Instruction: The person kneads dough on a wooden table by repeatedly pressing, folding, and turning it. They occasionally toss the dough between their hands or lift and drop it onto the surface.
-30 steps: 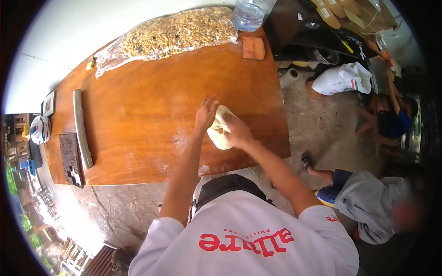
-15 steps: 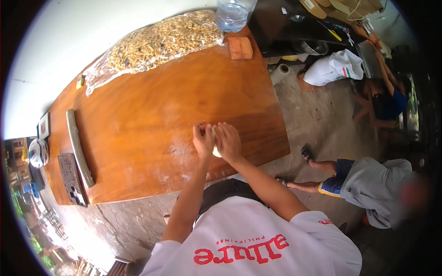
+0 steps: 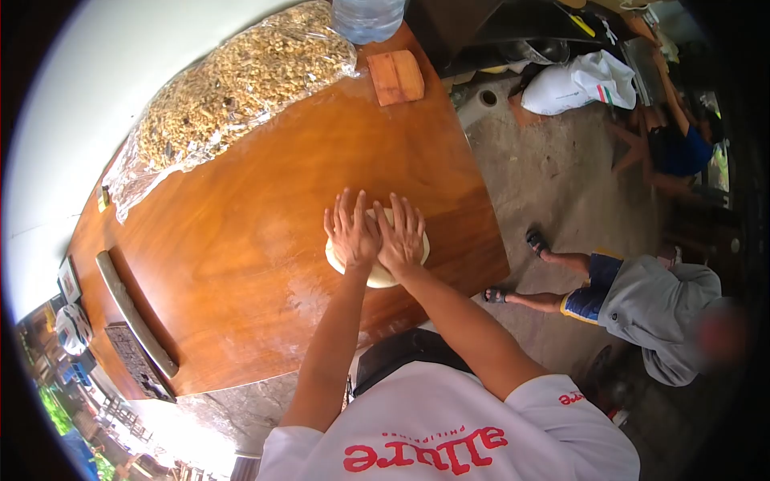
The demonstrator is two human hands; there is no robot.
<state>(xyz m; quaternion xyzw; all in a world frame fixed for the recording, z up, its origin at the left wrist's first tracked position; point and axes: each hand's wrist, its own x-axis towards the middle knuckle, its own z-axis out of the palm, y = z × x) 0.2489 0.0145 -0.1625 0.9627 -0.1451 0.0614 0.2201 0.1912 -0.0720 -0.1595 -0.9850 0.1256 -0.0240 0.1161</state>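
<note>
A round, pale piece of dough (image 3: 380, 277) lies flat on the wooden table (image 3: 241, 256), near its front right edge. My left hand (image 3: 354, 235) rests on the left part of the dough with its fingers spread. On the right part lies my right hand (image 3: 401, 236), fingers also spread, touching my left hand near the thumbs. Both palms are against the dough, which shows around and between them.
A clear bag of yellowish flakes (image 3: 241, 80), a water container (image 3: 367, 18) and a wooden block (image 3: 395, 78) stand along the back. A long roller (image 3: 135, 313) lies left. One person (image 3: 658, 309) stands right; another (image 3: 682, 152) is farther back.
The dough was mostly hidden between my bunched hands and now shows as a wide, flat round. My hands have opened and spread over it. The view has shifted and tilted.
</note>
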